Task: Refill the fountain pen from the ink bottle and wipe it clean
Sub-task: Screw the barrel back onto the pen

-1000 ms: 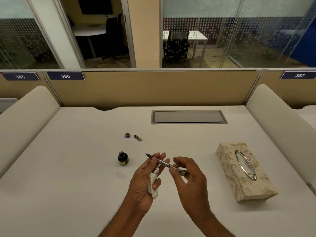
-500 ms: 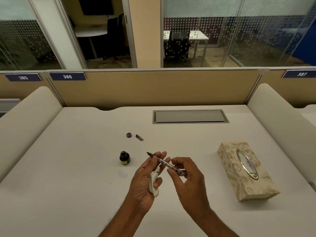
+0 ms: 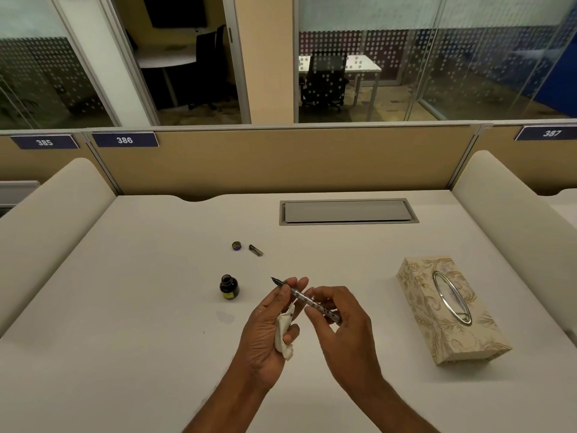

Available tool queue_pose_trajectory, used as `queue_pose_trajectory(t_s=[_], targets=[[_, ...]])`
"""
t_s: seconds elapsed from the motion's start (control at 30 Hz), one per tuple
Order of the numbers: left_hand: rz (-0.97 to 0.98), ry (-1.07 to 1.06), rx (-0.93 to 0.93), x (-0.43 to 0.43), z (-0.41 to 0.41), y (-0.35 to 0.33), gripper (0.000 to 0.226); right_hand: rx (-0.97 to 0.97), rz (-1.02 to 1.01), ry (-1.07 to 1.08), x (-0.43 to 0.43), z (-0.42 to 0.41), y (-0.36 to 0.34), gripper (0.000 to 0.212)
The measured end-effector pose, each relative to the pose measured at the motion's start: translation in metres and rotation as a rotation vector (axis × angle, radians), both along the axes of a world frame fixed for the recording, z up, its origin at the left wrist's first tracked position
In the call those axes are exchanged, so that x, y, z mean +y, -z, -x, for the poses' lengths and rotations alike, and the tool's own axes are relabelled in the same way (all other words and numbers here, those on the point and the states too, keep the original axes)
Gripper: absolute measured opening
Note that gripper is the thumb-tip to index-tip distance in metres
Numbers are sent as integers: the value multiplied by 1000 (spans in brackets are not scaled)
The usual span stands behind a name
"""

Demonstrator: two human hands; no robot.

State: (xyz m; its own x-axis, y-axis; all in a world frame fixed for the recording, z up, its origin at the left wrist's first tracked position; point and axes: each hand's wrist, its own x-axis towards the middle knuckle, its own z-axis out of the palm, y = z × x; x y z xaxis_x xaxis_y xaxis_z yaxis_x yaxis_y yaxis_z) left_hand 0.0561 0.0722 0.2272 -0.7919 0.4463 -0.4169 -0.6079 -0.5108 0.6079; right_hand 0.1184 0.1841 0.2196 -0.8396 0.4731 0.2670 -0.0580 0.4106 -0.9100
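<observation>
Both hands work above the near middle of the surface (image 3: 125,307). Fountain pen (image 3: 307,300) held in the air between them, nib toward the far left: left hand (image 3: 271,329) pinches the front section at its fingertips with a crumpled white tissue (image 3: 284,334) tucked under its lower fingers; right hand (image 3: 340,326) closes its grip on the barrel's rear. Ink bottle (image 3: 229,287) stands open just left of the hands; its cap (image 3: 236,245) and a small dark pen part (image 3: 256,250), probably the pen's cap, lie apart toward the far edge. Judged stage: filling looks finished, wiping under way or nearly done. Left: capping the pen, closing the bottle. A faint smudge (image 3: 225,317) shows near the bottle; whether ink, cannot tell. Count: one pen, one bottle, one bottle cap, one loose pen part, one tissue, one patterned tissue box (image 3: 449,310) toward the right edge.
</observation>
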Motion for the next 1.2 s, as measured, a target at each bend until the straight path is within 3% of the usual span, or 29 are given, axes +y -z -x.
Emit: queue_pose_trajectory(t_s=[0.3,0.5,0.7,0.9,1.03,1.2], targets=[[3,8,8,-2,-4,-3,33,14,12,3,-1,-3,-2,15],[20,39,4,-2,-5,-7,32,-102,313,-31,-3,-6,-9,11],[67,149,-4,-9,0,-7,31,-353,721,-174,10,-11,-26,14],[86,180,15,-11,-2,-6,34,-401,594,-120,9,-13,-24,12],[83,187,3,-11,-2,-4,32,-460,737,-158,13,-16,-27,21],[79,182,0,-11,-1,-1,30,-428,498,-80,9,-20,-25,13]])
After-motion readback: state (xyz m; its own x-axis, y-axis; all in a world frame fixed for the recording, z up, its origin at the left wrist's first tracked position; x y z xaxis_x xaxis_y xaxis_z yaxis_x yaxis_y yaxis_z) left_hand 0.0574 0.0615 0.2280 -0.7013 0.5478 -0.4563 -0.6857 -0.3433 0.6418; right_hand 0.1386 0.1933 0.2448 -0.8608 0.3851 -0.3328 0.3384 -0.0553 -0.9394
